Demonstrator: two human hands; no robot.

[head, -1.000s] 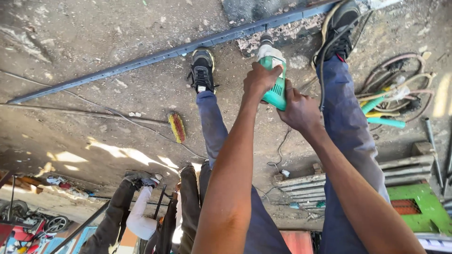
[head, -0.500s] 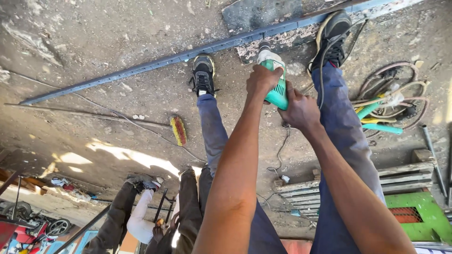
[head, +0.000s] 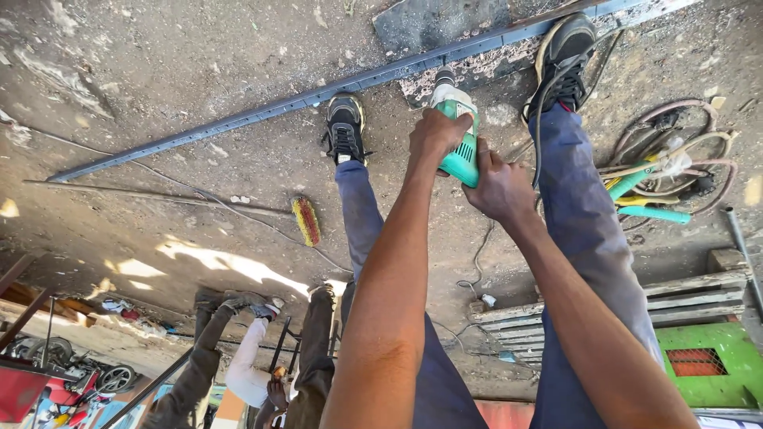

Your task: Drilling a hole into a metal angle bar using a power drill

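Observation:
I am bent over, looking down past my own legs in blue trousers. Both hands grip a green handheld power tool with a grey nose. My left hand wraps its upper body, and my right hand holds the rear end. The tool's nose points down at a long grey metal bar lying across the dirt ground. My black shoes stand on either side of the tool, the left one just below the bar and the right one resting on it.
A coil of hoses and cables with green-handled parts lies at the right. A small brush and thin rods lie on the ground at left. A wooden pallet and a green box are lower right. Other people's legs stand behind me.
Both hands and the tool stay in place on the bar. Only the view has drifted slightly.

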